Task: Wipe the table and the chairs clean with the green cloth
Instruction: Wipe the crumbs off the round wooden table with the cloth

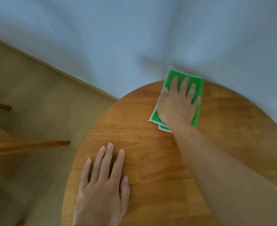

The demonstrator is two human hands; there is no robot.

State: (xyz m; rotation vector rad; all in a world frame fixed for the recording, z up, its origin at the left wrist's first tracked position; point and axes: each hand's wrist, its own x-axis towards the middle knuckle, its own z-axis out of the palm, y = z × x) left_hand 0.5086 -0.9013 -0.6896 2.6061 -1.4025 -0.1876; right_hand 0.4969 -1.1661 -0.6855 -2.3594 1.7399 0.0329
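Observation:
A round wooden table (pixel 150 141) fills the lower right of the head view. The folded green cloth (pixel 197 115) lies at the table's far edge, its top hanging slightly past the rim. My right hand (pixel 177 103) presses flat on the cloth with straight, spread fingers. My left hand (pixel 101 181) rests flat on the bare tabletop near the front left, fingers straight. Part of a wooden chair (pixel 28 145) shows at the left edge.
A white wall (pixel 134 38) rises just behind the table's far rim. Pale wood floor (pixel 36 95) lies to the left. Chair legs (pixel 0 106) stand out over the floor at the left, close to the table's left edge.

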